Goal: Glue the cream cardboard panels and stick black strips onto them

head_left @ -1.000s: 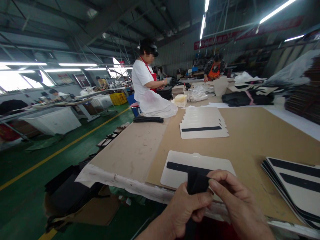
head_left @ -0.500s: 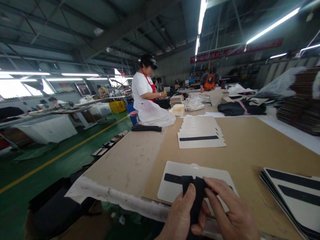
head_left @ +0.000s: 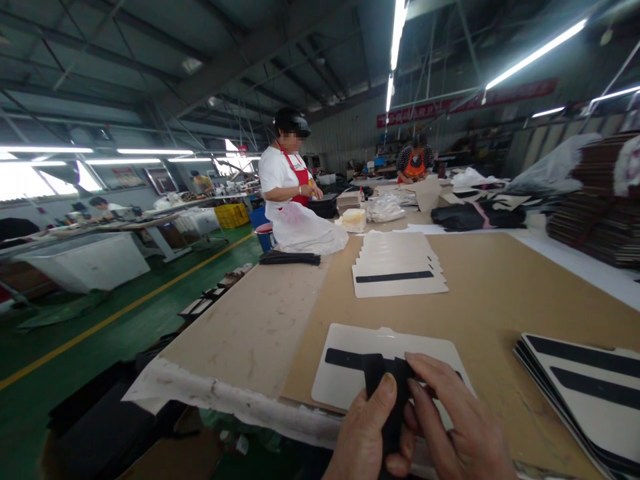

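Black strips (head_left: pixel 376 371) are gripped upright in my left hand (head_left: pixel 364 423), its thumb across their front and its fingers wrapped round behind. My right hand (head_left: pixel 463 420) is closed at their upper right edge, with thumb and fingertips pinching a black strip there. Beneath and beyond both hands lies a white board (head_left: pixel 335 385) with rounded corners, at the table's near edge. One black band (head_left: pixel 343 359) runs across this board, partly hidden by the strips and my hands. How many strips are held cannot be made out.
Overlapping white boards (head_left: pixel 393 260) lie farther up the table (head_left: pixel 480 293). A stack of boards with black bands (head_left: pixel 590 383) stands at right. More black strips (head_left: pixel 290 258) lie near a co-worker in a red apron (head_left: pixel 300 177). Dark material (head_left: pixel 110 413) sits below the left edge.
The view has shifted slightly. Between my hands, the tops of the black strips have moved closer together. Both hands keep their hold, and the co-worker's hands have moved a little.
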A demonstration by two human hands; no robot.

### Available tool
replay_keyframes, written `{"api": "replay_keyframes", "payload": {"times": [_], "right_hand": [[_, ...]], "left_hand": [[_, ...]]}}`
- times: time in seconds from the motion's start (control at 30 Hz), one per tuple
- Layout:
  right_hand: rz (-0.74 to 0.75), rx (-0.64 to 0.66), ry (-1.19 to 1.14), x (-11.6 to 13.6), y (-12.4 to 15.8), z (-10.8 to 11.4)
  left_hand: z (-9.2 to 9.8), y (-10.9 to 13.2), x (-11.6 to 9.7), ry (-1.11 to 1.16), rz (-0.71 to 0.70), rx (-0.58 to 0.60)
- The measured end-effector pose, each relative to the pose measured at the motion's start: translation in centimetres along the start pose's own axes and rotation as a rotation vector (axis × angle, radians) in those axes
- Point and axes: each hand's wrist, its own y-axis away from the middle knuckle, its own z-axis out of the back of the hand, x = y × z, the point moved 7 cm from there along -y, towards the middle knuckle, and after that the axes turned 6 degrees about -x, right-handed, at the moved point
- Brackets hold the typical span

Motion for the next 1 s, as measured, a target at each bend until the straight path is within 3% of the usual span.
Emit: {"api": "replay_keyframes", "payload": {"times": [0.2,0.43,0.7,0.83,1.0], "right_hand": [[-0.076,0.012,-0.108,0.0,-0.4,0.3],[-0.089,0.043,-0.104,0.1,-0.2,0.2],[-0.143,-0.001,-0.133,0.0,-0.2,0.3],[-0.313,-0.023,-0.287,-0.8,-0.1,0.2],[-0.761,-0.074,-0.712,-2.5,1.1,-0.9]], "left_hand": [[-0.5,0.3,-0.5,0.015,-0.068,0.019],[-0.4,-0.2,0.0,0.169,-0.052,-0.021],[-0.4,-0.7,1.1,0.283,0.1,0.02],[-0.1,-0.9,1.8,0.312,0.18,0.007],[-0.2,0.1,-0.2,0.14,-0.089,0.13]]}}
